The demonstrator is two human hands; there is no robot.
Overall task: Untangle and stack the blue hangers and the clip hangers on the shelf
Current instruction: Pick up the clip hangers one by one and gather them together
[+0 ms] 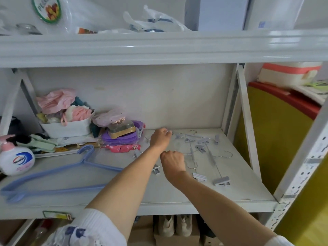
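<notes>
1. Standing at a white shelf; the person reaches in with both bare arms, sorting hangers on the middle board.
2. Blue hangers lie stacked flat at the left front, long bars running roughly left to right, hooks pointing back toward the clutter. Well apart from both hands; looks like that pile is done.
3. Clip hangers lie tangled at the right middle, thin metal rods mostly running front to back, grey clips at the ends, wire hooks crossing each other.
4. Left hand is farther back, fingers curled, seemingly pinching a wire hook at the tangle's back-left edge.
5. Right hand is nearer the front, fingers closed over a wire piece; exactly which hanger is hidden under the fist.
6. Key relation: the tangle sits just right of both hands, right hand nearer the long rods. Judgement: next pull should go along the rods, toward the front, so clips don't snag.
</notes>
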